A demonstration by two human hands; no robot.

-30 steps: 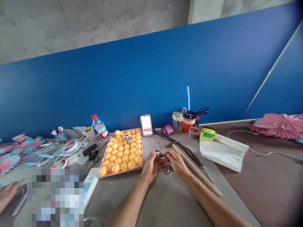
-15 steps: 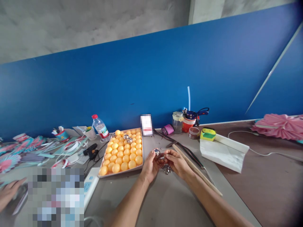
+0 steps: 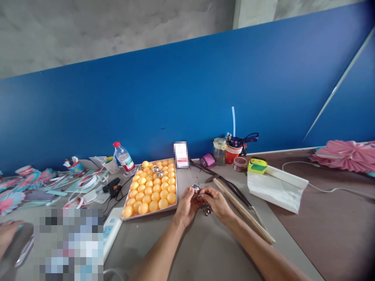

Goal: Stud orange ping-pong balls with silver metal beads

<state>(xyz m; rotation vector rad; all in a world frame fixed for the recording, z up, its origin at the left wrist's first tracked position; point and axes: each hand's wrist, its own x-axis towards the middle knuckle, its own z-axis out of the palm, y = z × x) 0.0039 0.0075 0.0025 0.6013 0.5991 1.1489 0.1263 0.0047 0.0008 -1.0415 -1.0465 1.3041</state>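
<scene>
My left hand (image 3: 185,205) is closed round a small shiny silver ball (image 3: 195,189), which shows at its thumb and fingertips. My right hand (image 3: 216,200) meets it from the right, fingertips pinched at the ball's right side; whatever they grip is too small to make out. Below and between the hands lies a cluster of shiny silver pieces (image 3: 207,210) on the grey mat (image 3: 205,249), partly covered by the right hand. To the left stands a tray (image 3: 149,214) full of orange balls (image 3: 155,187). A few silver balls (image 3: 158,172) rest on top of them.
Wooden sticks (image 3: 244,212) and a dark strap (image 3: 231,187) lie right of my hands. Farther back are a jar (image 3: 219,151), a red cup (image 3: 233,154) with tools and a white sheet (image 3: 275,189). Leftward are a power strip (image 3: 113,228), glue gun (image 3: 113,188), bottle (image 3: 124,158) and another person's hand (image 3: 8,234).
My right fingertips have moved slightly left, up against the silver ball, and the ball has turned a little in my left hand. The other person's hand has drawn left.
</scene>
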